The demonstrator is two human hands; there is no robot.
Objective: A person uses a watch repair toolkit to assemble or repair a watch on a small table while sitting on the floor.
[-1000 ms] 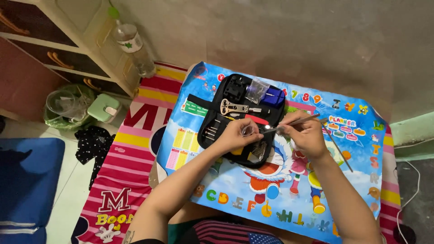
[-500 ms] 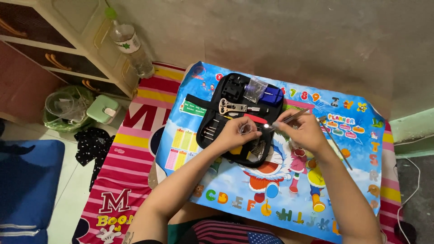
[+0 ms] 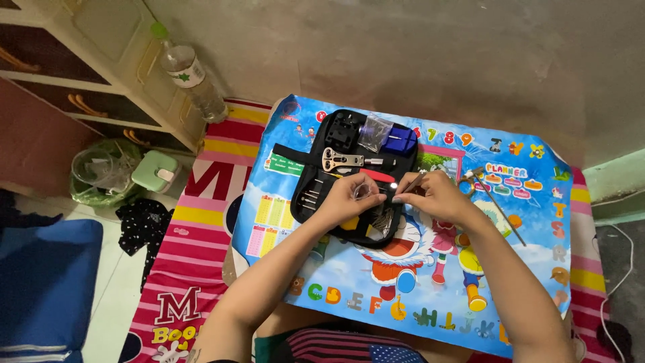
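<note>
pinching small shiny part (image 3: 363,191) in left hand (image 3: 349,196) | right hand (image 3: 433,196) gripping thin metal tool (image 3: 412,183) | both over black tool case (image 3: 355,176) on surface (image 3: 510,269)

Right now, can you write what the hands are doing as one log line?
left hand: pinches small shiny part | right hand: holds thin tool to it | below: open black tool case on colourful mat

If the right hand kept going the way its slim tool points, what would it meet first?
The right hand holds a slim metal tool angled toward the left hand. Going on, it would probably first meet the small shiny piece pinched in the left fingers, over the black tool case; depth is unclear.
</note>
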